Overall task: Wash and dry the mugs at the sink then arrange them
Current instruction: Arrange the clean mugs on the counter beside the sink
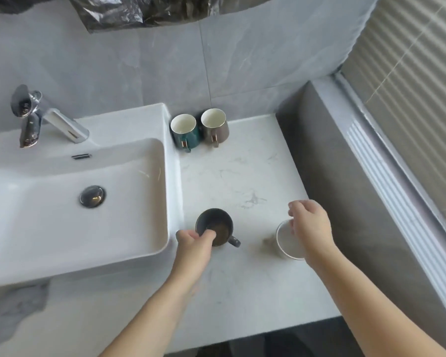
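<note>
Dark mug pinched at rim by left hand fingers; right hand loosely curled over white mug.

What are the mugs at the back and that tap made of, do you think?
Teal mug and taupe mug: probably glazed ceramic, with glossy coloured outsides, white insides and what look like metallic bands on the handles. Tap: looks like chromed metal, mirror-bright and reflecting the room.
</note>
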